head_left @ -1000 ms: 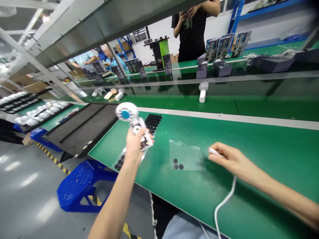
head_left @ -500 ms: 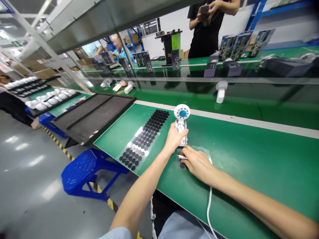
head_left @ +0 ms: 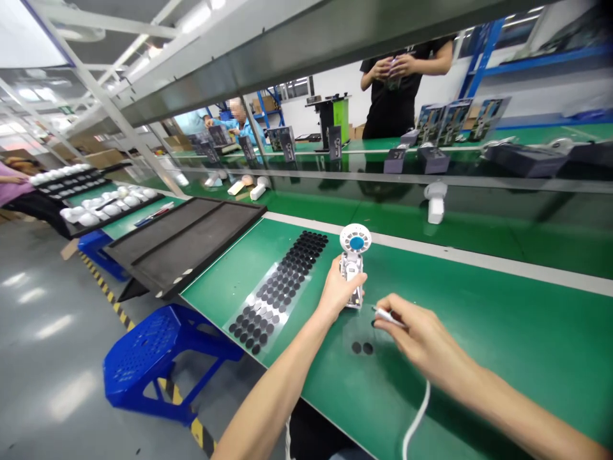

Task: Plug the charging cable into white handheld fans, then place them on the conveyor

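Left hand holding white handheld fan upright above green table, fingers wrapped around handle; right hand near it, fingers pinching white cable plug, black discs beside.

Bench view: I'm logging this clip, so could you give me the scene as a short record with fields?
left hand: holds white device, its round head up
right hand: holds white cable near its tip
cable tip: apart from the device
black discs: in rows, left of the device
bench: green
stool: blue, left of the bench
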The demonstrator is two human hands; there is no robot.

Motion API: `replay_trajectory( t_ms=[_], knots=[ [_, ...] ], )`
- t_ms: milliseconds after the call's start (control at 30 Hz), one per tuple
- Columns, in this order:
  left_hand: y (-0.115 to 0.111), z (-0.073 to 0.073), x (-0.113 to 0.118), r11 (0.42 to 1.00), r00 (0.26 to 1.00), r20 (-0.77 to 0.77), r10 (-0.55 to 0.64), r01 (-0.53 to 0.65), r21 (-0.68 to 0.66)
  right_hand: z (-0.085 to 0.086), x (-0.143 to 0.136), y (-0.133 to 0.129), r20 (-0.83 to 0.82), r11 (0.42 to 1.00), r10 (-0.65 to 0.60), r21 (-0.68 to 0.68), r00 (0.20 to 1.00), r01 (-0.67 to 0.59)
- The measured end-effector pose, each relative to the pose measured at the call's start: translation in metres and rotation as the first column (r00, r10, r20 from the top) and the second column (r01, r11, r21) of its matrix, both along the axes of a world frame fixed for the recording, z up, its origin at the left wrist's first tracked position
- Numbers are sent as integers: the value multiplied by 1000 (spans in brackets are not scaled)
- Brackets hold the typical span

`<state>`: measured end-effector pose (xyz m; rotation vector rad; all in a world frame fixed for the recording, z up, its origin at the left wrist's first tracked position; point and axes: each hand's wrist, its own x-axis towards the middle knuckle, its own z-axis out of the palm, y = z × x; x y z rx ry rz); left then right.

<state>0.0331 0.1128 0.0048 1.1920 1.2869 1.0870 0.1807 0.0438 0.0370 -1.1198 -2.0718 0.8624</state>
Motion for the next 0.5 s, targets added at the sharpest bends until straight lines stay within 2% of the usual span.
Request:
replay_trajectory(
  t_ms=[100, 167, 267, 367, 500],
  knots=[
    [-13, 6, 8, 994, 995, -20, -98, 99, 51, 20, 13, 18, -109, 994, -100, 37, 989, 104],
    [-24, 8, 16, 981, 982, -69, -174, 179, 71, 26, 20, 34, -197, 986, -149, 46, 969, 161],
    [-39, 11, 30, 966, 962, -133, -239, 250, 73, 28, 30, 58, -353, 972, -233, -57, 906, 228],
    [-46, 12, 40, 951, 949, -68, -307, 308, 18, 26, 42, 70, -409, 956, -289, -174, 866, 237],
    [-42, 9, 41, 947, 947, 47, -318, 320, -34, 24, 47, 57, -360, 964, -216, -228, 908, 139]
  ],
)
